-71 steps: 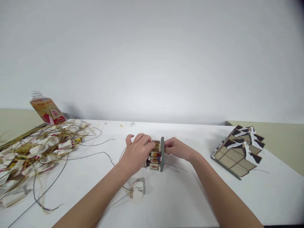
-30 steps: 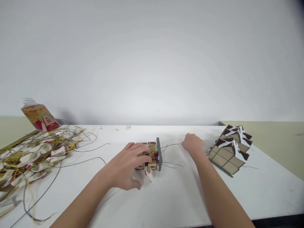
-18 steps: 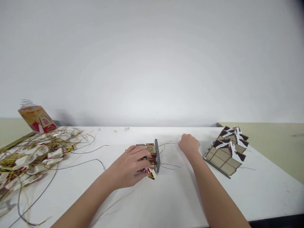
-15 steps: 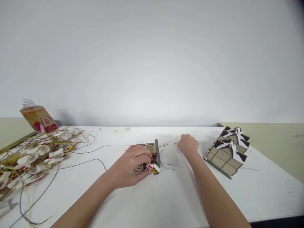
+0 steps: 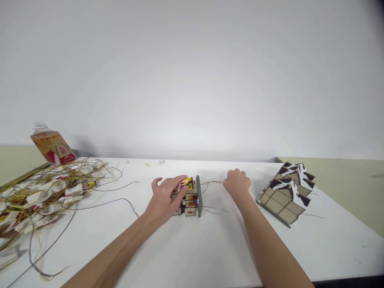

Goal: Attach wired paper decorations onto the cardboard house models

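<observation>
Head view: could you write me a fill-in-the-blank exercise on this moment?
The right hand holds a thin ____ leading toward the model house.
The left hand touches a piece coloured red, white and ____.
The bottle has a ____ cap.
In the picture, the second model house is to the ____ of both hands.

Missing words: wire; yellow; white; right.

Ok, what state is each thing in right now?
Left hand: pinching a striped piece.
Striped piece: held at the centre house.
Right hand: closed on a wire.
Wire: running between hand and centre house.
Centre house: lying on its side.
Right-side house: apparently upright.
Bottle: capped.
Wired pieces: heaped and tangled.
</observation>
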A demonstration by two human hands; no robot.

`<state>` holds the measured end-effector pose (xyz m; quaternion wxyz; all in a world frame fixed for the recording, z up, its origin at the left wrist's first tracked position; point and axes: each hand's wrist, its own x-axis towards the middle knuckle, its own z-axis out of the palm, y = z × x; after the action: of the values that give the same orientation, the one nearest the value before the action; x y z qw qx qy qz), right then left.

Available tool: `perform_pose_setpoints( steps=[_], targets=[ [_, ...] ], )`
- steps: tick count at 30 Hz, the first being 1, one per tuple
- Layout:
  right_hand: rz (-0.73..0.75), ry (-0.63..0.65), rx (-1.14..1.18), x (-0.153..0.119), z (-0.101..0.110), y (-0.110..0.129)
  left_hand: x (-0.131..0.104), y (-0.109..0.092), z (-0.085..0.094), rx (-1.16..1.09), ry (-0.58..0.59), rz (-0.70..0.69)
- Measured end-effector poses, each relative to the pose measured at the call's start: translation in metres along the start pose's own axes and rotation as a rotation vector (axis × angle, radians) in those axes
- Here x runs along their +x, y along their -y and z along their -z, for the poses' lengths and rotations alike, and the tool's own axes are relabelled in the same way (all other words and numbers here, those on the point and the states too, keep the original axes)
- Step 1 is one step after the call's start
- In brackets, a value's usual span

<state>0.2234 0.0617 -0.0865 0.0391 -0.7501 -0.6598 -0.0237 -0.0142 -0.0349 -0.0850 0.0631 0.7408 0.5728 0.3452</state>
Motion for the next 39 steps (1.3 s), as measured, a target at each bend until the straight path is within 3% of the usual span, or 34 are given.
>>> perform_pose_setpoints(
  steps=[7, 12, 15, 18, 21, 28, 39],
  targets=[
    [0.36, -0.514, 0.037, -0.017, -0.008, 0.022, 0.001, 0.0, -0.004, -0.054, 0.023, 0.052],
    [0.452, -0.726, 0.138, -0.023, -0.015, 0.032, 0.003, 0.0, -0.006, -0.082, 0.043, 0.096],
    [0.626, -0.808, 0.264, -0.023, -0.012, 0.031, 0.004, -0.001, -0.006, -0.065, 0.057, 0.1],
    [0.884, -0.798, 0.424, -0.027, -0.007, 0.032, 0.005, -0.003, -0.006, -0.046, 0.061, 0.093],
    [1.007, -0.724, 0.572, -0.033, -0.006, 0.035, 0.006, -0.003, -0.007, -0.036, 0.062, 0.09],
    [1.038, -0.509, 0.765, -0.04, -0.003, 0.041, 0.004, -0.001, -0.007, -0.019, 0.055, 0.062],
    [1.001, -0.412, 0.789, -0.04, -0.004, 0.041, 0.0, -0.001, -0.005, 0.072, 0.005, -0.022]
  ],
)
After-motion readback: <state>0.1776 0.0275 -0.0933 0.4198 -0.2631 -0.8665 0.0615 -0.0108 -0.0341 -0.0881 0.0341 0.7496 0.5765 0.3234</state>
